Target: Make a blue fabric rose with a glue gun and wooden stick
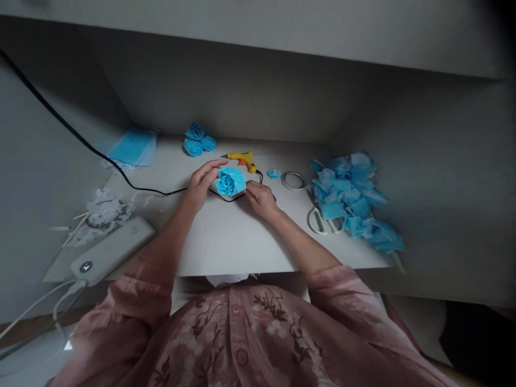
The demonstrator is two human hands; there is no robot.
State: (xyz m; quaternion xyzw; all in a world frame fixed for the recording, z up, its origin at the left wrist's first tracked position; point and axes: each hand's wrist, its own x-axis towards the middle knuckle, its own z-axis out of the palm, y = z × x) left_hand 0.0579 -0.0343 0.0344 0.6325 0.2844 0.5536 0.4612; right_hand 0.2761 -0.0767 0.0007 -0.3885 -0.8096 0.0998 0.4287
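Between my hands is a blue rose-like flower [228,183] of thin crinkled sheet, its ruffled centre facing me. My left hand [201,181] curls around its left side, fingers along the upper edge. On the right, my right hand [262,200] pinches the paler outer petal with closed fingertips. Just beyond lies a yellow glue gun [244,159] with an orange trigger, nozzle pointing left. Its black cord [161,192] passes beneath the flower. A small blue piece [274,173] rests to the right, beside a pale ring-shaped coil [294,181].
Three finished-looking blue flowers [195,141] sit at the back, with flat blue face masks [135,148] to their left. Cut blue pieces [346,188] heap at right near white-handled scissors [317,220]. White scraps [105,209] and a power bank [115,250] lie left. Walls enclose the desk.
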